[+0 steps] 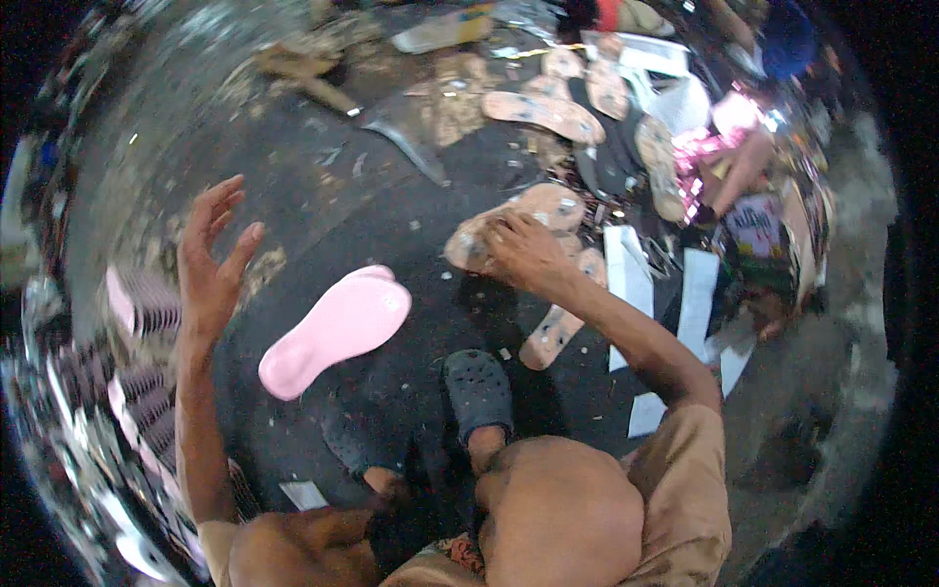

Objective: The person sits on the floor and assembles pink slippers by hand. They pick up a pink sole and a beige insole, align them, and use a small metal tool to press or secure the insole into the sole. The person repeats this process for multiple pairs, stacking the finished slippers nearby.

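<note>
My left hand (215, 259) is raised over the left side of the dark mat, fingers spread and nothing in it. To its lower right, a pink shoe sole (337, 328) lies flat on the mat, with a second pink edge showing at its toe end. My right hand (528, 249) reaches across to a tan, dark-spotted shoe sole (558, 205). Its bent fingers grip the near part of that sole, and the fingertips are partly hidden. Just below, more spotted tan soles (553, 338) lie partly under my right forearm.
Stacked pink soles (147, 301) stand at the left. A curved blade (406, 152) with a tan handle lies farther off. Loose tan soles (548, 115) and white strips (626, 293) lie to the right. Another person's arm (745, 171) is near shiny pink material. My clog (476, 391) rests on the mat.
</note>
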Demonstrator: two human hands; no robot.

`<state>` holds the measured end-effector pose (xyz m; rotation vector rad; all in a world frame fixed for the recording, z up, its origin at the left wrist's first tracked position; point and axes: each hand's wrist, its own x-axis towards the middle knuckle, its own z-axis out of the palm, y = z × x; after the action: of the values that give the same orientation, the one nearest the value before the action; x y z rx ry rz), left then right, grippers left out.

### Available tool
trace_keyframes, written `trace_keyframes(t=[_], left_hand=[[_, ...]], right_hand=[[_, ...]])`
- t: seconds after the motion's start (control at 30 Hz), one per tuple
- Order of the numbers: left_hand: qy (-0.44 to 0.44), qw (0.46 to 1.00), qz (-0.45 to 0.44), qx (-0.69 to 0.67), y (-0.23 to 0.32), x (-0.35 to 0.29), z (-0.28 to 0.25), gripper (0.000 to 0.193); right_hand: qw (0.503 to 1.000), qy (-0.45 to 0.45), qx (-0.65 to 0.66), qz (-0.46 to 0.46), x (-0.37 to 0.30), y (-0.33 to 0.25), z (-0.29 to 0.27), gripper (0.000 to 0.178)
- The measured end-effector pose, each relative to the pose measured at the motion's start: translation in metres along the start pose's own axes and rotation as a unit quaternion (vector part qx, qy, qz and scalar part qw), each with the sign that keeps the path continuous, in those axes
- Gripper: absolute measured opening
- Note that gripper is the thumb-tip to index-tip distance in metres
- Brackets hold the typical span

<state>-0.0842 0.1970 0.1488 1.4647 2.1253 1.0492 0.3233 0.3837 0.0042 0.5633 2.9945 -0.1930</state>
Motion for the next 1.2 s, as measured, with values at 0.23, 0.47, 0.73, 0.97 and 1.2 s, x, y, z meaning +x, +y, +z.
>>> trace_keyframes(t=[0.23,0.47,0.73,0.97,1.2], left_hand=[[0.075,0.983,-0.079,-0.149,-0.012,-0.072,-0.061,0.058],[-0.038,0.977,0.105,-0.18,0.059,-0.072,-0.055,0.092],[-0.023,0.998,-0.046,0.04,0.05,-0.123,-0.029,0.087],[-0.04,0.969,0.043,0.238,0.012,-0.164,0.027,0.096],[-0.05,0.992,-0.001,0.119,-0.018,-0.199,0.017,0.074]], right_hand=[[0.988,-0.001,0.117,0.103,0.021,0.016,-0.026,0.058],[0.733,0.163,0.658,-0.057,0.065,-0.052,-0.188,0.019],[0.785,0.165,0.563,0.202,0.046,-0.085,-0.12,0.038],[0.698,0.152,0.618,0.33,-0.002,-0.125,-0.033,0.025],[0.808,0.189,0.475,0.291,0.021,-0.175,-0.044,0.036]])
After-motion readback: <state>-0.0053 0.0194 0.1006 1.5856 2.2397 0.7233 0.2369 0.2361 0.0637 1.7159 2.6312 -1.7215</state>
